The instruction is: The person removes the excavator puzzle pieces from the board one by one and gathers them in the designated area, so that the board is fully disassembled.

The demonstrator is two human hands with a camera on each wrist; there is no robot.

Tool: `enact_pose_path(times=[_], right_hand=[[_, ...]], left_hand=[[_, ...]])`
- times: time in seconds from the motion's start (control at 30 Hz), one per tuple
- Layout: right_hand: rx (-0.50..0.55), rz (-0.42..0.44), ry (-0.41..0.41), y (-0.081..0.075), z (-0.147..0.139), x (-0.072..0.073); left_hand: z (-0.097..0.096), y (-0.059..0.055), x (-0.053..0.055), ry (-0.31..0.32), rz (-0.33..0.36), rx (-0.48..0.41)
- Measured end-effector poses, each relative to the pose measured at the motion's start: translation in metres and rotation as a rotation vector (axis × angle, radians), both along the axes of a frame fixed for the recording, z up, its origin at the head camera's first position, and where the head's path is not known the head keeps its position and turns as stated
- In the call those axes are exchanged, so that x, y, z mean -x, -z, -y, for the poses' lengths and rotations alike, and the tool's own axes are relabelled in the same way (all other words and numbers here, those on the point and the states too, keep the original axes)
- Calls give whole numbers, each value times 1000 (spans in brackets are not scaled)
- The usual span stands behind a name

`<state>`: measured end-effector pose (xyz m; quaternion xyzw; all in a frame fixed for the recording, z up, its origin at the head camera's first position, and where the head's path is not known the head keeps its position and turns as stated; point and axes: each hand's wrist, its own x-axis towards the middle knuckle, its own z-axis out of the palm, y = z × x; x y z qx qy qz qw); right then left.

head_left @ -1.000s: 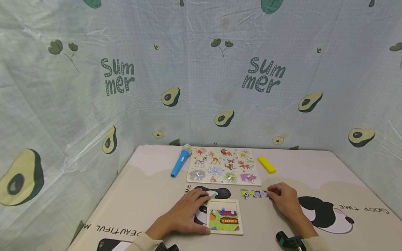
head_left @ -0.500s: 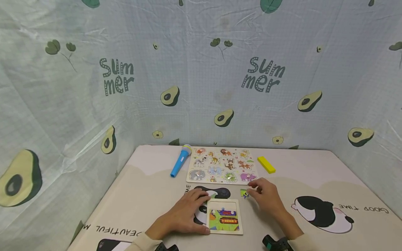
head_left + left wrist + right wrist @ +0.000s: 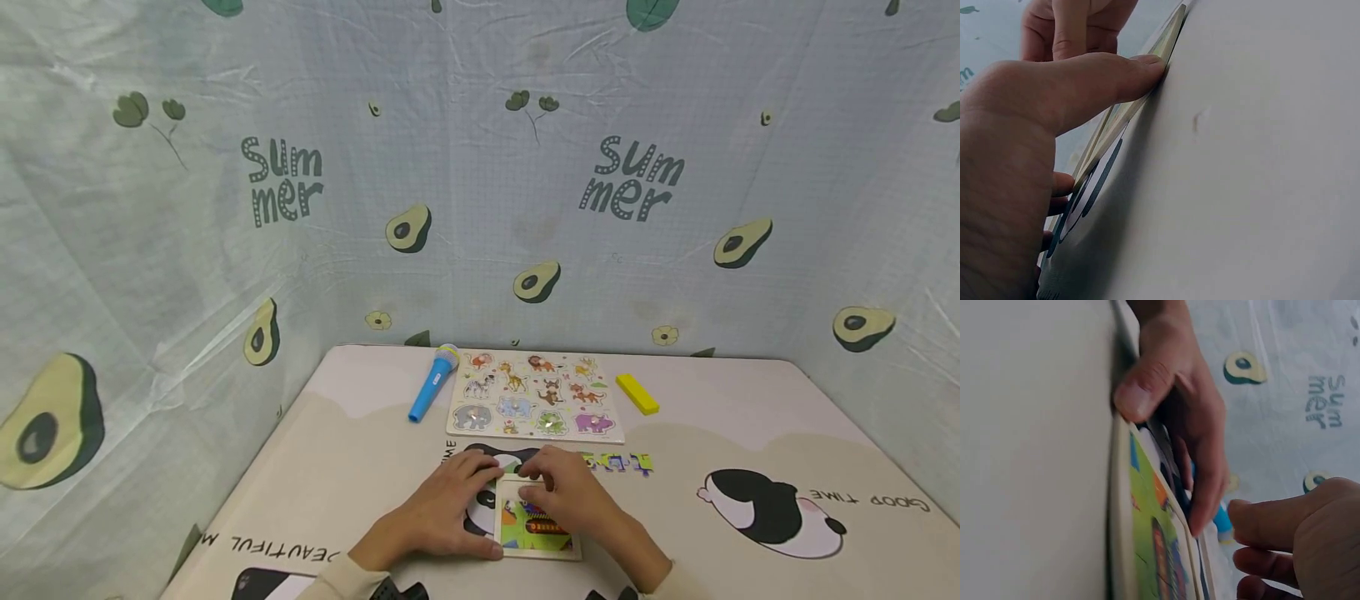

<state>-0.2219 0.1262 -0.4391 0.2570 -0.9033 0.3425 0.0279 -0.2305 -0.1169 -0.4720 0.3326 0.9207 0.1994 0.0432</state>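
Observation:
A small wooden jigsaw tray point(image 3: 574, 546) lies on the table, partly filled with colourful pieces, its upper recess bare. My left hand point(image 3: 442, 508) grips the tray's left side, thumb point(image 3: 1141, 67) at the near corner and fingers at the far corner. Over the tray's upper part is my right hand point(image 3: 573, 496), fingers bent and thumb point(image 3: 1254, 520) apart from the index finger in the head view. Whether a piece is between its fingertips cannot be seen. Loose jigsaw pieces point(image 3: 615, 462) lie in a row beyond the right hand, which covers the row's left end.
Behind the tray lies an animal peg puzzle board point(image 3: 536, 396). A blue toy microphone point(image 3: 431, 387) rests at its left and a yellow block point(image 3: 637, 394) at its right. Printed curtains point(image 3: 480, 208) enclose the table point(image 3: 360, 483) at the back and sides.
My right hand has moved left from the right end of the piece row, across it, and now hangs over the tray. The left hand and tray have stayed in place.

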Motion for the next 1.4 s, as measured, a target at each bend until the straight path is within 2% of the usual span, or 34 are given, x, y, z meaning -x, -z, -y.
enact_pose_path(times=[0.17, 0.27, 0.57, 1.0, 1.4], right_hand=[[-59, 125, -64, 3, 8, -3], [-75, 157, -70, 5, 10, -5], [-89, 173, -45, 8, 11, -7], [-50, 175, -2, 14, 15, -12], [13, 203, -27, 14, 15, -15]], left_hand=[[0, 0, 0, 1, -3, 0], [0, -1, -1, 5, -10, -1], [0, -1, -2, 5, -9, -5], [0, -1, -2, 1, -12, -9], [0, -1, -2, 6, -14, -10]])
